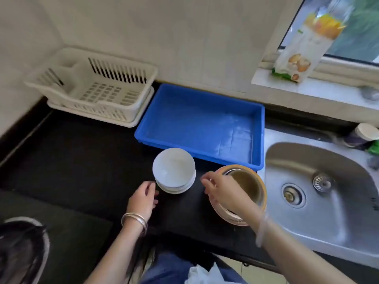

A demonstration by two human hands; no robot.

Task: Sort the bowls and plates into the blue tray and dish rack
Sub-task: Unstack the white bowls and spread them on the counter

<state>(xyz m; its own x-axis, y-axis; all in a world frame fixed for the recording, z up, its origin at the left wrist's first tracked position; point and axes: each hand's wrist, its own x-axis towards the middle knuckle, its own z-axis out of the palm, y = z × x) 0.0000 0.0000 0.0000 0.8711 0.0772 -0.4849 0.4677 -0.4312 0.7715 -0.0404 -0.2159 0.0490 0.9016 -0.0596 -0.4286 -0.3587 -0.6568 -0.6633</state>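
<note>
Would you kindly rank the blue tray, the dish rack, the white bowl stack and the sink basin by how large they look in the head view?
1. sink basin, though it sits nearer the camera
2-3. blue tray and dish rack look alike
4. white bowl stack

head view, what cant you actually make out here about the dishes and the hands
- Stack of white bowls: count unclear; only rim edges show below the top bowl.
- Orange-rimmed plates with a steel bowl: near side hidden by the right hand; whether it grips anything is unclear.
- Left hand: contact with the white stack can't be told.
- Round dark object: blurred, cut by the left edge.
</note>
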